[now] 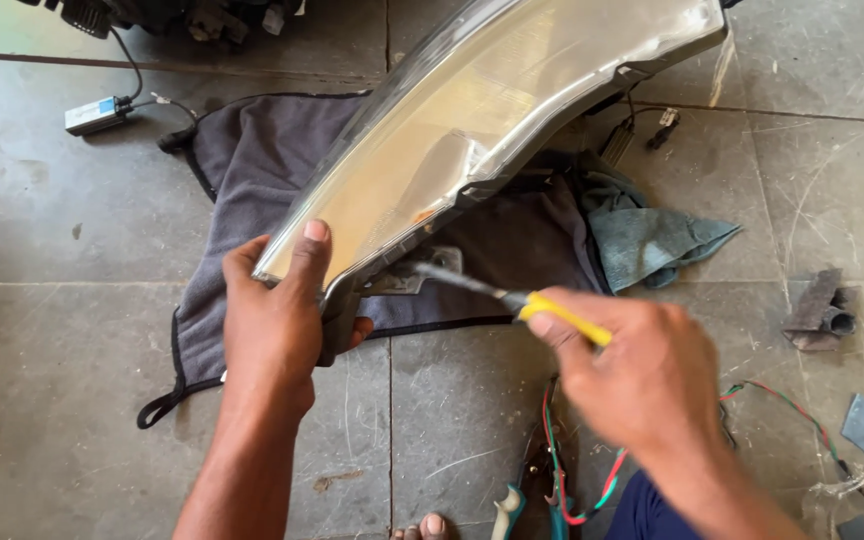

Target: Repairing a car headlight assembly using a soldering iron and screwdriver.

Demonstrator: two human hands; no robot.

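A long car headlight (472,130) with a hazy yellowed lens lies tilted over a dark grey towel (252,180) on the tiled floor. My left hand (277,320) grips the headlight's near end, thumb on the lens. My right hand (642,375) holds a yellow-handled screwdriver (542,308); its blurred metal shaft points at the housing's lower edge near a bracket (407,275).
A teal cloth (652,240) lies right of the towel. A small silver ballast box (97,113) with a cable sits far left. Red and green wires (572,480) and pliers lie near my knee. Folded grey sandpaper (820,312) rests at the right.
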